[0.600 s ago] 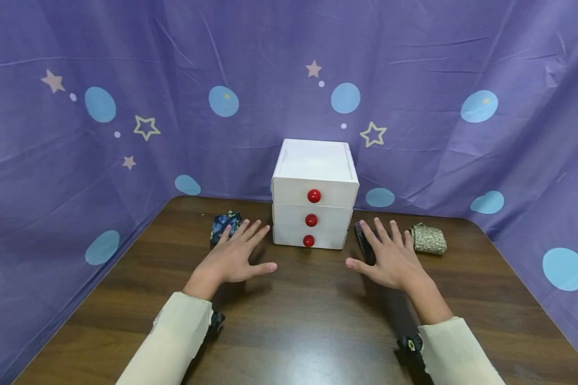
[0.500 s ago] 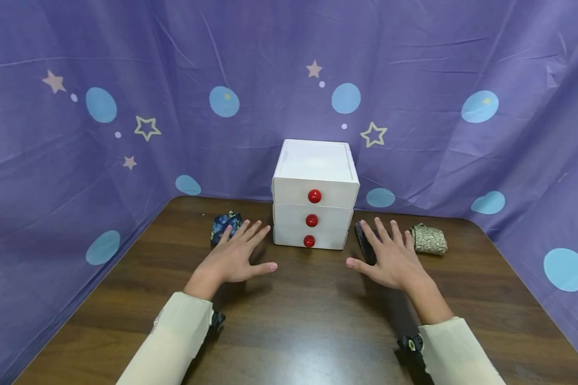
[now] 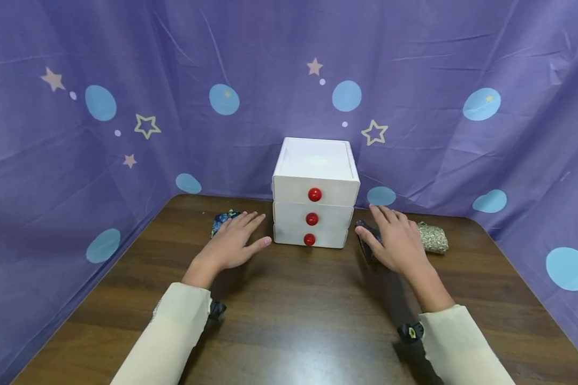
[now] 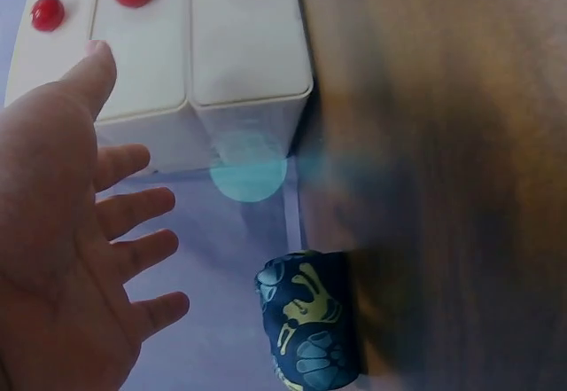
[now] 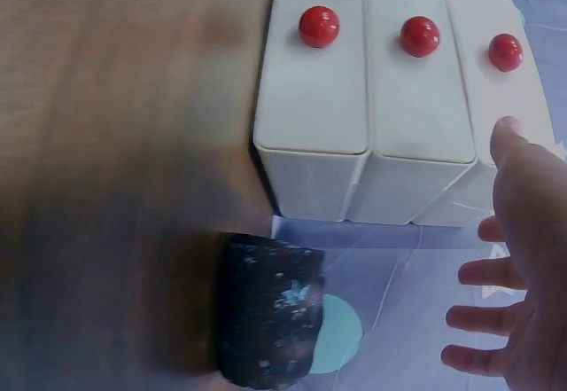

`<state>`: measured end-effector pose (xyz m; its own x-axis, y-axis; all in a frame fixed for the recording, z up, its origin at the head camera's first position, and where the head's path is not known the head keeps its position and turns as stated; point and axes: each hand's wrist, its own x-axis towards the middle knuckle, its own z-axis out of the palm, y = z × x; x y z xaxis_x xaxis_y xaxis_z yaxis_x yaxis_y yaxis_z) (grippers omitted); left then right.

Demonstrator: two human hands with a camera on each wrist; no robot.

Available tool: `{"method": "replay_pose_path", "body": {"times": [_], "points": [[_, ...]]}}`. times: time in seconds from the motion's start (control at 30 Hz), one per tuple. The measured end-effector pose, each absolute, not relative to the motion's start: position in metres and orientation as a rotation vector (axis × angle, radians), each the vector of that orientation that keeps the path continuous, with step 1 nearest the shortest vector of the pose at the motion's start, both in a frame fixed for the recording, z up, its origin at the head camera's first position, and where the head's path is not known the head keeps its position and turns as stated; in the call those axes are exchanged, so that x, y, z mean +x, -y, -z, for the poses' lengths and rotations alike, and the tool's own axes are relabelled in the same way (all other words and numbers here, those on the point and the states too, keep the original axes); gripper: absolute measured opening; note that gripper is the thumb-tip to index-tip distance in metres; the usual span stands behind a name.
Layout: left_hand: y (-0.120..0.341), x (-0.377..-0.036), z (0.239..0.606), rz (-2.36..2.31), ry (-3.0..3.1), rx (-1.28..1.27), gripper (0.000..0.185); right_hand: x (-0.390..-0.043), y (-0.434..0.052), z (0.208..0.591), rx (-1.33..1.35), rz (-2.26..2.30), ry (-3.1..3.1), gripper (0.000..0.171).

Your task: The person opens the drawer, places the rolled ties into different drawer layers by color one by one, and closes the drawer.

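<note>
My left hand [image 3: 228,245] hovers over the table with its fingers stretched and holds nothing. Its fingertips overlap a dark blue rolled cloth bundle [image 3: 219,221] in the head view; the left wrist view shows the bundle's yellow and pale blue print. Also with nothing in it, my right hand [image 3: 398,239] reaches forward, fingers extended. It partly covers a black rolled bundle [image 5: 270,311] flecked with light blue, as well as the near end of a green-gold patterned cloth roll [image 3: 433,238]. Between the hands stands a white three-drawer unit [image 3: 318,159], every drawer closed, with red round knobs.
The brown wooden table [image 3: 289,310] has rounded back corners. A purple curtain [image 3: 270,53] with stars and blue dots hangs behind it and along both sides. The drawer unit stands at the table's back edge, close to the curtain.
Both hands have lifted and moved slightly forward, and their spread fingers have come closer together. The right hand now covers more of the green-gold roll. The drawer unit and bundles have stayed put.
</note>
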<state>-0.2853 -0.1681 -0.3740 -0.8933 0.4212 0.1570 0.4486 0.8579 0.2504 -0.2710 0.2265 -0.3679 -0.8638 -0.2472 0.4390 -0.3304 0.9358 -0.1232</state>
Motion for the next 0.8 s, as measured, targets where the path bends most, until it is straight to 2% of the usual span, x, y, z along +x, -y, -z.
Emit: {"method": "replay_pose_path", "body": {"times": [0.4,0.8], "points": [[0.177,-0.307,0.353,0.602,2.799,-0.631,0.073,-0.294,-0.212,0.355,0.54,-0.367,2.228,0.061],[0.157,-0.321,0.34,0.786,2.644,-0.629,0.061,-0.304,-0.189,0.351,0.552,-0.399,1.928,0.054]]}}
